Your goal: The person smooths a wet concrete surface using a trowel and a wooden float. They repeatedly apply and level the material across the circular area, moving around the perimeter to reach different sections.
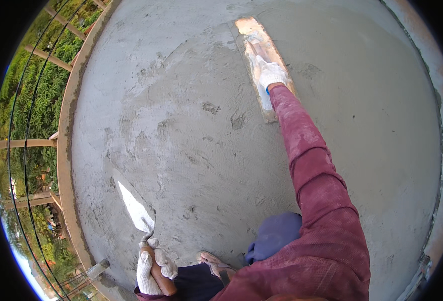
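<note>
My right hand, in a white knit glove, is stretched far forward and closed around the grip of a long wooden float. The float lies flat on wet grey cement, its face smeared with mortar. At the lower left my left hand, also gloved in white, wraps round the wooden handle of a pointed trowel. The trowel's bright blade points forward and left, low over the cement or touching it; I cannot tell which. Shallow pits and rough patches mark the cement between the two tools.
A wooden form board edges the slab on the left, with timber supports, black cables and green trees beyond. A pale raised border runs along the right. My foot and bent knee are at the bottom.
</note>
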`<state>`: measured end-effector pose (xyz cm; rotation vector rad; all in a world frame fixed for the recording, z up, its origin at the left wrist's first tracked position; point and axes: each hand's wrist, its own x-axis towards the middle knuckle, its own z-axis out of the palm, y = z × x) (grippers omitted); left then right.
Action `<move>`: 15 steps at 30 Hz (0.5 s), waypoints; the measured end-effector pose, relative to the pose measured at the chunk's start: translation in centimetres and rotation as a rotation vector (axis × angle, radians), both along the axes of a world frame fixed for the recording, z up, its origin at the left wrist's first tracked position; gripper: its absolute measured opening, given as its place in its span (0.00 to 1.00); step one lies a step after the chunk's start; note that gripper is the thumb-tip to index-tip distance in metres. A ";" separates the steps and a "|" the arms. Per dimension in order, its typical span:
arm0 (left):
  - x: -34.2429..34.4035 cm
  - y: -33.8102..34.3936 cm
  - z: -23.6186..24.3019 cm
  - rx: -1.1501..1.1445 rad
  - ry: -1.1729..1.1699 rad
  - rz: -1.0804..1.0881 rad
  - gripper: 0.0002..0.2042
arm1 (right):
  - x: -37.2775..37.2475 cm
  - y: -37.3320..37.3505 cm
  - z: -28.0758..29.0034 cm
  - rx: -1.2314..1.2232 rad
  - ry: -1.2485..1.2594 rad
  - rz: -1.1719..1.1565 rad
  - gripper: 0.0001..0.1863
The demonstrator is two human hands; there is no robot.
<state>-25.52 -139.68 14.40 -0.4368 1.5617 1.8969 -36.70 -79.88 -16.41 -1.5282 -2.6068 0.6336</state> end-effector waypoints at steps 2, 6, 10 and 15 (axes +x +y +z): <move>0.4 -0.7 0.9 0.037 0.008 0.048 0.21 | 2.0 -2.5 2.3 0.013 -0.036 0.008 0.32; 0.3 -0.2 0.7 0.118 -0.017 -0.053 0.23 | 12.4 1.8 0.9 0.091 -0.121 -0.199 0.36; 0.8 0.4 3.5 0.305 -0.033 -0.213 0.22 | 21.6 -2.0 4.7 0.107 -0.207 -0.266 0.40; 0.5 -3.7 1.0 0.152 0.064 -0.135 0.24 | 39.6 -9.6 5.5 0.160 -0.139 -0.474 0.45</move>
